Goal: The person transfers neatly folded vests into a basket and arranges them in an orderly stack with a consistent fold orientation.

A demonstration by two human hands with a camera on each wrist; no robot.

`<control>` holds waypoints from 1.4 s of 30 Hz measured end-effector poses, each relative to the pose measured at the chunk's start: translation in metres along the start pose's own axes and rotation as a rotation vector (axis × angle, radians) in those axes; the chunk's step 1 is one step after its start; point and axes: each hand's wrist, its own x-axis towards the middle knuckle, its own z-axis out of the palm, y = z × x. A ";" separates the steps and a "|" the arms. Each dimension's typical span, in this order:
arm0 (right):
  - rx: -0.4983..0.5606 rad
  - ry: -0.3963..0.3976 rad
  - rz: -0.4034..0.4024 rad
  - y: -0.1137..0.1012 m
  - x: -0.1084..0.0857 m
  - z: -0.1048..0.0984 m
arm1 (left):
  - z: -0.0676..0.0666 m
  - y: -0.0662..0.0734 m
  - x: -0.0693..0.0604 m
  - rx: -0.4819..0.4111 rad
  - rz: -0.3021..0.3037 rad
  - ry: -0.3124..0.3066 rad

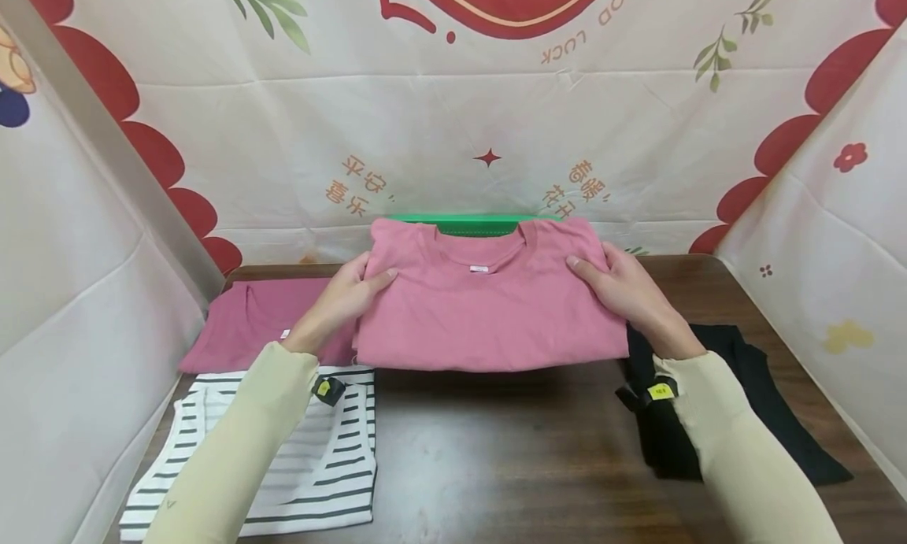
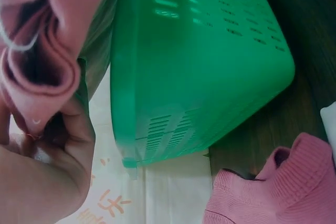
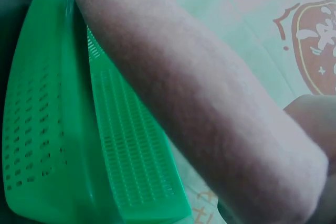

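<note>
Head view — pink shirt (image 1: pixel 489 316) is above wooden table (image 1: pixel 489 457) — printed cloth (image 1: pixel 425 119) behind.

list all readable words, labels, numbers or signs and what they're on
"OOD LUCK", upside down, back cloth, start cut off
"平安喜乐", same cloth
Probably "春暖花开", same cloth
Too small to read: collar tag of the held pink shirt, white tag of the darker shirt, yellow wrist labels, left sleeve mark
Wrist-view characters: blurred

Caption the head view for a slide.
Left hand and right hand hold a folded pink shirt, partly hiding a green basket; striped top at left, black garment at right.
</note>
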 end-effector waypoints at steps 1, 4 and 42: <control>-0.001 -0.003 -0.002 0.000 0.002 0.000 | 0.000 0.000 0.002 0.012 0.002 0.005; -0.008 -0.009 0.003 0.001 0.007 -0.001 | 0.000 0.000 0.006 0.024 0.003 0.007; 0.029 -0.016 0.015 0.008 0.048 0.003 | 0.002 0.002 0.042 0.068 -0.004 0.004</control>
